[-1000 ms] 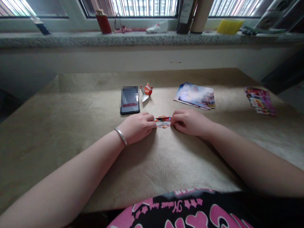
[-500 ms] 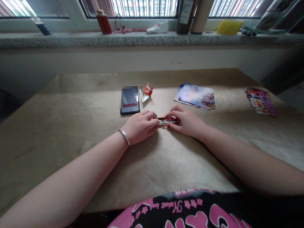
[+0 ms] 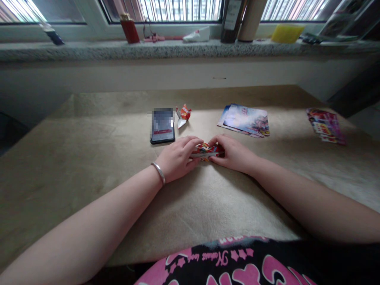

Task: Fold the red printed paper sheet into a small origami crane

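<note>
At frame centre my left hand (image 3: 178,156) and right hand (image 3: 234,152) pinch the folded paper (image 3: 206,149) on the table (image 3: 89,158), each grip closed on one end. I judge it half-folded: one finished paper crane (image 3: 183,114) lies above it by the phone (image 3: 162,126), with flat sheets (image 3: 246,120) at upper right.

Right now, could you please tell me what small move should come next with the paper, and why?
Probably press the fold flat on the table: left hand and right hand both pinch the small folded paper from either end, and its top flap seems slightly raised.
</note>
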`<state>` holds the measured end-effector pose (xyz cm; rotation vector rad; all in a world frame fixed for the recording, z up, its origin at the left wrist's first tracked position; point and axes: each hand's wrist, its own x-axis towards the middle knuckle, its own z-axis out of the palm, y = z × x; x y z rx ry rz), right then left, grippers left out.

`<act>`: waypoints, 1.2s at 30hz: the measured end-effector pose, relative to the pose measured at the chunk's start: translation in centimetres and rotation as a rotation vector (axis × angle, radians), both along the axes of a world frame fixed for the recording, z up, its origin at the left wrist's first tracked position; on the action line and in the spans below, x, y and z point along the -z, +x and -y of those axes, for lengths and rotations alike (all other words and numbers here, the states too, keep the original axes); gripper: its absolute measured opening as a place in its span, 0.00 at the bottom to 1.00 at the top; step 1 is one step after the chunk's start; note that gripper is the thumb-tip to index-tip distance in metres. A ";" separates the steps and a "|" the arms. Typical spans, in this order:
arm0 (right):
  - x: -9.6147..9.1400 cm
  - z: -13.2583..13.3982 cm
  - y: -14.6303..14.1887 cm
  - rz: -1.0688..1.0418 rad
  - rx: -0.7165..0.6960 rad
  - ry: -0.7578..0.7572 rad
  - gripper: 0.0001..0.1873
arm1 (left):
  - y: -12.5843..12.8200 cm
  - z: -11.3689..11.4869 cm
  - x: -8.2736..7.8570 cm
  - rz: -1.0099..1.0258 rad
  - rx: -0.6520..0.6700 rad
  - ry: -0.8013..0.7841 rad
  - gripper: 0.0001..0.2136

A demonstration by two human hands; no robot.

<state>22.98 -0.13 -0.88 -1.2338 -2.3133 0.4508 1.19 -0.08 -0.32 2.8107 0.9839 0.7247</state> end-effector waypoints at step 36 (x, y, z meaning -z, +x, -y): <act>0.0 0.6 -0.6 -0.222 0.005 -0.013 0.05 | 0.3 -0.4 0.1 0.368 0.065 -0.189 0.04</act>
